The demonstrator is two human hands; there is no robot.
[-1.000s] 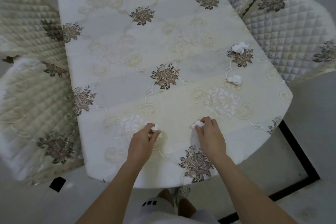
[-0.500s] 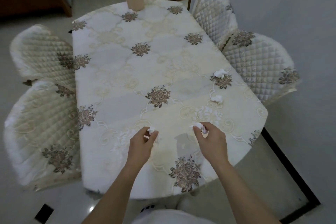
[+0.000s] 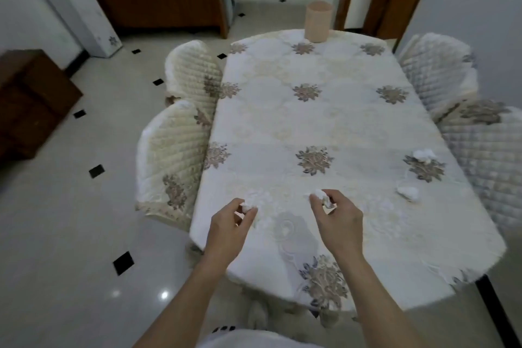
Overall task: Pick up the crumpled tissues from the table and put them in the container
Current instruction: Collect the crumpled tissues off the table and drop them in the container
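My left hand pinches a small crumpled white tissue between thumb and fingertips, just above the near part of the table. My right hand pinches another crumpled tissue a little to the right. Two more crumpled tissues lie on the cloth at the right: one near the edge, one farther back on a flower print. A tan cylindrical container stands upright at the table's far end.
Quilted chairs stand along both sides of the table: two on the left, two on the right. A dark wooden cabinet is at the far left on the tiled floor.
Both hands have lifted slightly off the cloth, each with its tissue. My view has risen, so the far end of the table and the container now show.
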